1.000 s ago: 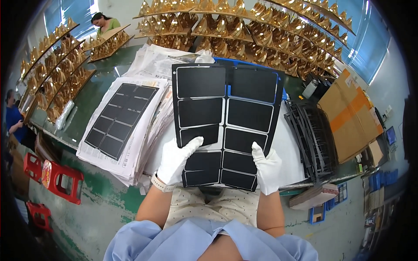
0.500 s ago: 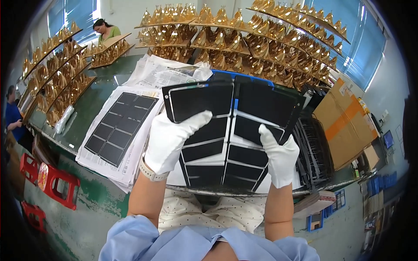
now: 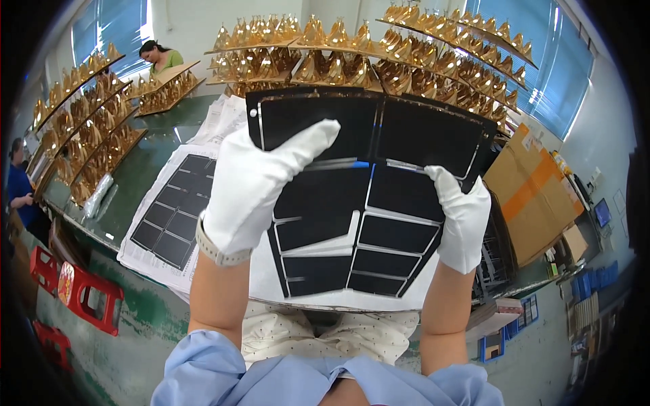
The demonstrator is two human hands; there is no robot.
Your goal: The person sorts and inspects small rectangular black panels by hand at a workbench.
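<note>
Both gloved hands hold black sheet [image 3: 365, 203] up over desk's near edge: left hand [image 3: 261, 183] fingers flat across its top-left, right hand [image 3: 464, 216] fingers closed on right edge. Another sheet [image 3: 172, 213] lies at desk's left.

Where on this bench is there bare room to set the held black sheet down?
Bare green table shows between the paper stack with a black sheet and the racks of gold pieces. Elsewhere is crowded: gold racks along the back, cardboard boxes and black trays at right. Both gloved hands, left hand and right hand, grip the held black sheet.
</note>
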